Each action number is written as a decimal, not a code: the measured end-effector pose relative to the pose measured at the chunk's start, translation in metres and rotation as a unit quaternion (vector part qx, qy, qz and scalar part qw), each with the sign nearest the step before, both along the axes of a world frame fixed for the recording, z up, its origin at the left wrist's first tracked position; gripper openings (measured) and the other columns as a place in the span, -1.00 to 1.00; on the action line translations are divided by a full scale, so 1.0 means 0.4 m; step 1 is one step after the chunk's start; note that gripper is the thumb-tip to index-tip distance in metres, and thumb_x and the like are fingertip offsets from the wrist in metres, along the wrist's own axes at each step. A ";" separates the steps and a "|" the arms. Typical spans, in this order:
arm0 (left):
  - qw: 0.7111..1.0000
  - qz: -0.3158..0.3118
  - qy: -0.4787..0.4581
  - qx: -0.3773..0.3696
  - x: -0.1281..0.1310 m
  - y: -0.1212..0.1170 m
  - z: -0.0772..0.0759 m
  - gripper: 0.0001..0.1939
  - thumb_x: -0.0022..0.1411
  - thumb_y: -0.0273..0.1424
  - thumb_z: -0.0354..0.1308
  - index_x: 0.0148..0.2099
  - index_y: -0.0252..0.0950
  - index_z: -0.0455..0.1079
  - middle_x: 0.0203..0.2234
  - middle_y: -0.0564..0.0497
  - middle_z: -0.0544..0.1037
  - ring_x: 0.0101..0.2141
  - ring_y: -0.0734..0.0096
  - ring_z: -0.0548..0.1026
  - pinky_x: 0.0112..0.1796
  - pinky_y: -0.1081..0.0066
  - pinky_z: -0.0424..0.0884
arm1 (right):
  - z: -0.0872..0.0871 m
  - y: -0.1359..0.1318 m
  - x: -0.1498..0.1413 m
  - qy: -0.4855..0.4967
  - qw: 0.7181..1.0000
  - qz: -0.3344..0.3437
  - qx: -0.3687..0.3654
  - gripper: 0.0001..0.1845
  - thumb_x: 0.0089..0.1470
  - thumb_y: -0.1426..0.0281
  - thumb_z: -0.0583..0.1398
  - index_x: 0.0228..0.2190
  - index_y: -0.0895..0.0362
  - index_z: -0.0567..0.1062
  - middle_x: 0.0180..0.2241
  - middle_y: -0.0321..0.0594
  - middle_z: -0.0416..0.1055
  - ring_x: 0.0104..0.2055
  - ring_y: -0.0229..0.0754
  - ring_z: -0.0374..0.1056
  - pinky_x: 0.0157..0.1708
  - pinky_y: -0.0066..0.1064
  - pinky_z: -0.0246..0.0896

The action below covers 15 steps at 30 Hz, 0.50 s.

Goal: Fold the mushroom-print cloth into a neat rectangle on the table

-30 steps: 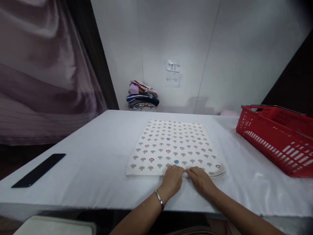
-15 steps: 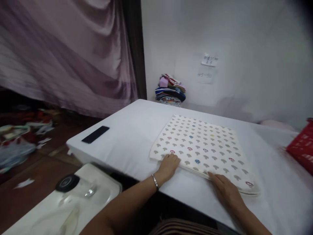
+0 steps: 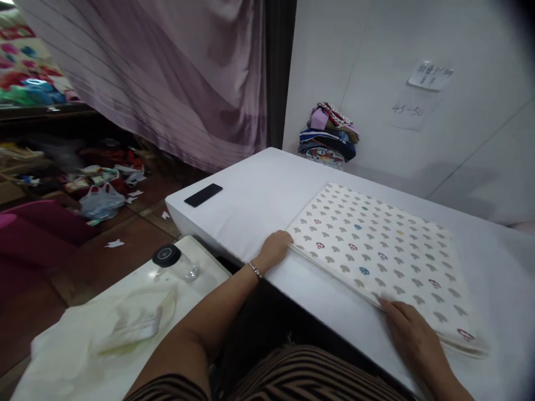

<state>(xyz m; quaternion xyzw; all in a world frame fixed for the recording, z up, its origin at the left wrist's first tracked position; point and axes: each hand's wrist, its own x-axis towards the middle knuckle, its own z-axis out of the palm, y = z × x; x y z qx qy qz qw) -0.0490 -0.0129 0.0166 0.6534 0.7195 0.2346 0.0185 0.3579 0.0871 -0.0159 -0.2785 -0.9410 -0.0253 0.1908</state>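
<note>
A folded white cloth with a mushroom print (image 3: 376, 256) lies flat on the white-covered table (image 3: 259, 195). My left hand (image 3: 273, 249), with a bracelet at the wrist, rests curled at the cloth's near left corner and touches its edge. Farther right along the near edge, my right hand (image 3: 412, 331) lies flat with the fingertips on the cloth.
A black phone (image 3: 203, 195) lies at the table's left end. A stack of folded clothes (image 3: 330, 136) sits against the back wall under paper notes (image 3: 430, 75). A pale side surface (image 3: 112, 323) holds a jar with a black lid (image 3: 167, 257). Bags and litter (image 3: 100, 195) lie on the floor at left.
My hands have slid apart along the cloth's near edge, the left toward the left corner and the right toward the right. My view has swung left, and the red basket has left the picture.
</note>
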 end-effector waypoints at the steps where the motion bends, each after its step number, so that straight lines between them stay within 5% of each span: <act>1: 1.000 -0.009 -0.020 0.005 -0.003 -0.001 -0.001 -0.64 0.02 -0.68 -0.07 -0.21 -0.26 0.40 -0.24 0.00 0.51 -0.15 0.35 0.38 -0.11 0.32 0.32 | 0.002 0.000 -0.005 -0.008 1.000 -0.001 0.006 -0.55 0.10 0.44 -0.02 -0.01 -0.05 0.39 -0.22 -0.11 0.44 -0.23 0.02 0.38 -0.32 -0.18 0.34; 7: 0.991 -0.011 -0.119 0.061 -0.013 -0.010 -0.014 -0.57 -0.04 -0.68 -0.04 -0.14 -0.26 0.40 -0.13 -0.01 0.46 -0.06 0.38 0.34 -0.01 0.29 0.31 | 0.011 -0.009 -0.079 -0.032 0.998 -0.002 0.052 -0.60 0.13 0.44 -0.04 -0.05 0.13 0.43 -0.17 -0.01 0.41 -0.17 0.04 0.34 -0.24 -0.14 0.32; 15: 0.984 0.044 -0.144 0.100 -0.008 -0.015 -0.016 -0.61 -0.04 -0.61 0.05 -0.12 -0.26 0.39 -0.09 -0.03 0.42 -0.02 0.35 0.32 0.03 0.31 0.27 | 0.046 -0.024 -0.300 -0.021 0.999 0.046 0.018 -0.55 0.09 0.56 -0.03 -0.04 0.13 0.43 -0.17 -0.04 0.43 -0.17 -0.03 0.32 -0.19 -0.22 0.23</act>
